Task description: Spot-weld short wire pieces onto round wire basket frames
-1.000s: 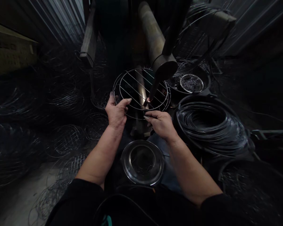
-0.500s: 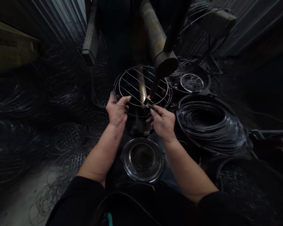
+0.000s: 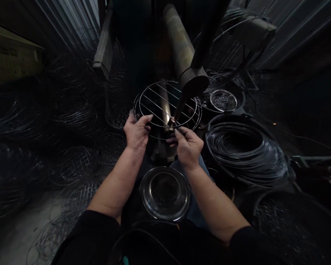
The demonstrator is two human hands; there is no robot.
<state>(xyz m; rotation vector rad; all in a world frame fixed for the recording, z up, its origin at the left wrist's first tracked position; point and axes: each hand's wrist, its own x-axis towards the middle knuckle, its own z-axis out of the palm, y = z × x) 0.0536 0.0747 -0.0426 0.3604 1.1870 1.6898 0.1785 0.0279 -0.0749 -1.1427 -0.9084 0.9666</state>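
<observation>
A round wire rack [image 3: 156, 104], made of rings with parallel crossbars, is held roughly level in front of me. My left hand [image 3: 137, 129] is closed around its left front rim, thumb on top. My right hand [image 3: 189, 147] pinches with thumb and forefinger just under the front rim; anything between the fingertips is too small to make out. Close above those fingers, the dark upper electrode [image 3: 179, 109] of a spot welder comes down to the rim, with a small glow at its tip. A brass-coloured lower bar [image 3: 164, 100] runs beneath the rack.
A shiny metal bowl [image 3: 146, 197] with dark bits inside sits at my lap. To the right are a large coil of wire [image 3: 226, 154] in a tub and a small dish of short pieces [image 3: 223, 100]. Finished-looking wire racks [image 3: 77, 165] pile up on the left.
My right hand has drawn slightly down and away from the electrode tip. The left hand keeps its grip. A small bright spark now shows on the right. The view has shifted slightly.
</observation>
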